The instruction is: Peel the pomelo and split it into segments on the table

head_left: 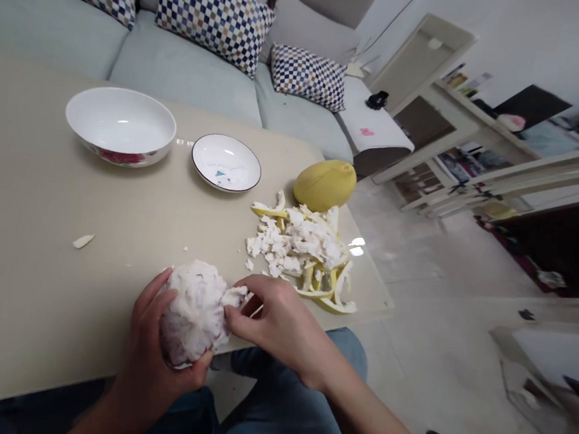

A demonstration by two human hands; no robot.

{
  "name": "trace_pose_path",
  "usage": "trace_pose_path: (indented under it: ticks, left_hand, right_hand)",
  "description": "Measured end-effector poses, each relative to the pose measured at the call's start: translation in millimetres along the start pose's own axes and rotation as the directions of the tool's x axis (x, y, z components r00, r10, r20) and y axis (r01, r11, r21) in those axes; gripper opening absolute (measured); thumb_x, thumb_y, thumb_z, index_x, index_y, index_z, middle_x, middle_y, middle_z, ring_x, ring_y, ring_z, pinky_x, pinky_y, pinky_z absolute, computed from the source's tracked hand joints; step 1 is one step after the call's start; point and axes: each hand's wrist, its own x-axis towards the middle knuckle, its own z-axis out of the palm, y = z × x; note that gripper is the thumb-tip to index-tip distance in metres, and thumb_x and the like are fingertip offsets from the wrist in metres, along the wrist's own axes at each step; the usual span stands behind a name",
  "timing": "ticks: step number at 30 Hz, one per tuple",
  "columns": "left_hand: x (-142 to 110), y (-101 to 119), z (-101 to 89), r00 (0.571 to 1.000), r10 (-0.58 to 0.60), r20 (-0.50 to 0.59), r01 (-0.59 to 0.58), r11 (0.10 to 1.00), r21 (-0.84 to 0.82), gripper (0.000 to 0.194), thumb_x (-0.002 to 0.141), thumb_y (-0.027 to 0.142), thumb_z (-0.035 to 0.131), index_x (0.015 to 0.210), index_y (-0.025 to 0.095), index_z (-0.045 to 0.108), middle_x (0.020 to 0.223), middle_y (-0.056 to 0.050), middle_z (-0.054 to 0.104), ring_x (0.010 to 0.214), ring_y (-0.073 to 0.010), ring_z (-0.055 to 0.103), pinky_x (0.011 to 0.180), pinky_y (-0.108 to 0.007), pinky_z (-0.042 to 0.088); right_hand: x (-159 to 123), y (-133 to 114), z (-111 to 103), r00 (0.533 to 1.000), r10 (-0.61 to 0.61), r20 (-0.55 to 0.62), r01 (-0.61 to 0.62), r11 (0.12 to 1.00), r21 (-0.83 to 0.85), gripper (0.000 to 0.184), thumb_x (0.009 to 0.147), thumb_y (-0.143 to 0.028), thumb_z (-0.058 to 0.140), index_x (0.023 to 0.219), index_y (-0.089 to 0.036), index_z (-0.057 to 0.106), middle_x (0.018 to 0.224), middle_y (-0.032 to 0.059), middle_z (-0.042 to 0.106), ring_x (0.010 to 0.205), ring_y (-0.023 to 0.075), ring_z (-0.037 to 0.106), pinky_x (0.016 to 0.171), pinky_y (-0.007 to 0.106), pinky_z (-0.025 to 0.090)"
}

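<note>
A peeled pomelo [196,310], whitish with purplish patches, is at the table's near edge. Wrapped round its left and lower side, my left hand [151,346] grips it. My right hand [276,323] pinches a flap of white pith [234,297] at the pomelo's right side; the flap appears to be still joined to the fruit. Just beyond the right hand lies a heap of torn pith [308,238] with strips of yellow peel [336,297]. A whole yellow pomelo [325,185] rests behind that heap.
On the pale table [37,304] stand a deep white bowl [121,123] and a small dark-rimmed plate [226,163]. One peel sliver [84,241] lies at left. Beyond is a sofa [190,75] with checked cushions [212,17]. The table's right edge drops to a tiled floor [426,321].
</note>
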Motion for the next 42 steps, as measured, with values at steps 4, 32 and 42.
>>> trace_pose_path:
  ticks: [4,32,42]
  left_hand:
    - [0.8,0.5,0.5,1.000,0.008,-0.005,-0.008,1.000,0.001,0.082,0.068,0.023,0.077,0.138,0.017,0.034,0.146,-0.023,0.040,0.135,-0.0369,0.046,0.105,-0.057,0.046]
    - [0.3,-4.2,-3.4,0.998,-0.025,0.056,0.029,0.998,-0.063,0.084,0.070,0.019,0.076,0.142,0.022,0.032,0.150,-0.021,0.037,0.138,-0.0376,0.042,0.108,-0.062,0.042]
    - [10.7,-16.7,-13.9,0.984,0.005,0.176,0.028,0.983,-0.180,0.079,0.071,0.017,0.072,0.140,0.024,0.034,0.150,-0.021,0.038,0.141,-0.0376,0.040,0.110,-0.063,0.038]
  right_hand:
    - [3.1,-4.6,-5.4,0.999,0.010,0.037,-0.008,0.999,-0.051,0.013,0.080,-0.028,0.066,0.078,-0.016,0.072,0.069,0.0018,0.068,0.061,0.0131,0.060,0.055,0.023,0.039]
    - [18.6,49.8,-7.4,0.983,0.054,-0.175,-0.019,0.981,0.195,0.023,0.089,-0.027,0.050,0.079,-0.018,0.068,0.062,-0.0011,0.066,0.049,0.0116,0.056,0.052,0.023,0.043]
    - [14.3,76.8,-58.9,0.784,-0.264,-0.562,-0.115,0.827,-0.550,0.051,0.083,-0.003,0.045,0.130,-0.012,0.061,0.129,0.0234,0.063,0.115,0.0376,0.058,0.095,0.056,0.048]
